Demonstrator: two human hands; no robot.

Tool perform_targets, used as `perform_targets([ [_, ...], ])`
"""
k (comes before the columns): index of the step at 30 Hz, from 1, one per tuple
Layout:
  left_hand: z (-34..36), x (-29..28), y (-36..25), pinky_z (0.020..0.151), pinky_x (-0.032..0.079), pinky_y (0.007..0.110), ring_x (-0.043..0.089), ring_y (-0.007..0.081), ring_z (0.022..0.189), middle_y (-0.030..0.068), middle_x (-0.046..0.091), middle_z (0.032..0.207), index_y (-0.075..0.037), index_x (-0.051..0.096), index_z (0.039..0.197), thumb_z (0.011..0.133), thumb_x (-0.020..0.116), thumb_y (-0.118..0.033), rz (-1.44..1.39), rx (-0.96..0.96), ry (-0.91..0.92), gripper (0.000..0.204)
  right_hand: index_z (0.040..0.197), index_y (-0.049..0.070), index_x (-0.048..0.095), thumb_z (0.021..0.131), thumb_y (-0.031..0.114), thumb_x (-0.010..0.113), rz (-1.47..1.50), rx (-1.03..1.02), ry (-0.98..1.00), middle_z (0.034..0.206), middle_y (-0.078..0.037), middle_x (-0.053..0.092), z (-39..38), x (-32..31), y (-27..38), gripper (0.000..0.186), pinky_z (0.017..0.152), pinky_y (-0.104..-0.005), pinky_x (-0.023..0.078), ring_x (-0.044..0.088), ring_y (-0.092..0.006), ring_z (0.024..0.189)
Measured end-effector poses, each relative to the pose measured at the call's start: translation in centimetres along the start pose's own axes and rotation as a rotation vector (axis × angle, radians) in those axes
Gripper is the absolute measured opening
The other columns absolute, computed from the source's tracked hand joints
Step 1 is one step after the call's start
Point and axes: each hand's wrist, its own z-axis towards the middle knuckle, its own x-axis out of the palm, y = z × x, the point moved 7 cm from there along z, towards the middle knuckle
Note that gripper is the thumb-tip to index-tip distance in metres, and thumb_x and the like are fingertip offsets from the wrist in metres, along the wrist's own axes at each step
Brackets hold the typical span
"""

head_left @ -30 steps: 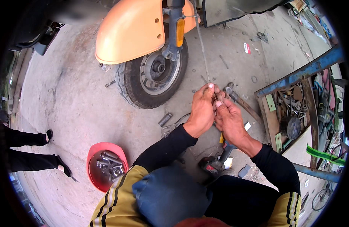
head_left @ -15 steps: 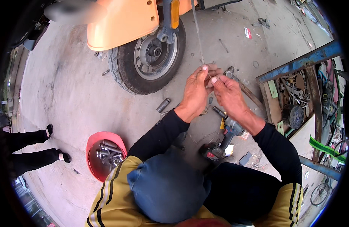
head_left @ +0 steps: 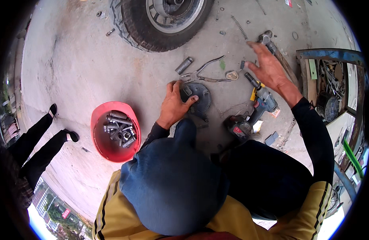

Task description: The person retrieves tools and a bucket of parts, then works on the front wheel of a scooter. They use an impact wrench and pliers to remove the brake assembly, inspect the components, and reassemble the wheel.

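Observation:
My left hand [head_left: 173,105] grips the edge of a dark round metal plate, perhaps a brake plate [head_left: 203,105], with the thumb on its upper face and the fingers at its left rim. Just beyond lie pliers [head_left: 196,76] with spread handles and a metal socket [head_left: 184,65]. My right hand [head_left: 270,69] is stretched out above the floor, its fingers apart and nothing seen in them. Close to its fingertips are a hammer [head_left: 267,38], a coil spring [head_left: 239,28] and a small dark piece [head_left: 242,65]. Below it lies a cordless impact wrench [head_left: 264,100].
A red helmet [head_left: 97,140] full of sockets stands at the left. The wheel [head_left: 128,28] is at the far side. On the right stands a blue-framed rack [head_left: 328,53] with a tool drawer. Another person's legs [head_left: 36,132] are at the far left.
My hands have parted. The left came down to the dark plate and took hold of it; the right moved right, fingers spread. The thin cable they held is out of sight. The view tilted down.

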Motion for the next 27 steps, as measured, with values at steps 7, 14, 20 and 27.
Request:
perform_targets([
  [7,0.4,0.8,0.0,0.091,0.052,0.045,0.063,0.0423,0.108,0.0281,0.064,0.114,0.008,0.053,0.120,0.085,0.082,-0.046,-0.040,-0.073,0.160,0.070,0.153,0.005,0.036,0.089,0.033,0.076,0.125,-0.097,0.480,0.142,-0.023,0.052,-3.1,6.9,7.7,0.080,0.108,-0.0472,0.046,0.056,-0.0427,0.127],
  [14,0.3,1.6,-0.8,0.073,0.052,0.046,0.067,0.0374,0.079,0.0246,0.066,0.079,0.006,0.053,0.105,0.096,0.072,-0.042,-0.158,-0.093,0.177,0.053,0.162,0.007,0.021,0.075,0.045,0.088,0.264,-0.091,0.622,0.162,-0.025,0.027,-6.6,9.4,9.4,0.116,0.118,-0.0456,0.038,0.040,-0.0429,0.144],
  [20,0.5,0.5,-0.5,0.075,0.047,0.029,0.052,0.0109,0.085,0.0056,0.062,0.086,0.004,0.061,0.106,0.105,0.059,-0.035,-0.781,-0.121,0.318,0.039,0.159,0.004,0.026,0.067,0.046,0.092,0.165,-0.351,0.373,0.155,-0.023,0.033,-6.2,6.0,12.1,0.121,0.115,-0.0460,0.040,0.044,-0.0462,0.137],
  [27,1.5,-2.9,-4.8,0.082,0.045,0.025,0.052,0.0093,0.092,0.0024,0.061,0.097,0.001,0.061,0.110,0.108,0.050,-0.037,-0.853,-0.063,0.241,0.040,0.147,0.000,0.042,0.062,0.048,0.094,0.258,-0.431,0.187,0.141,-0.020,0.045,-2.9,0.6,12.6,0.110,0.105,-0.0453,0.048,0.054,-0.0416,0.126],
])
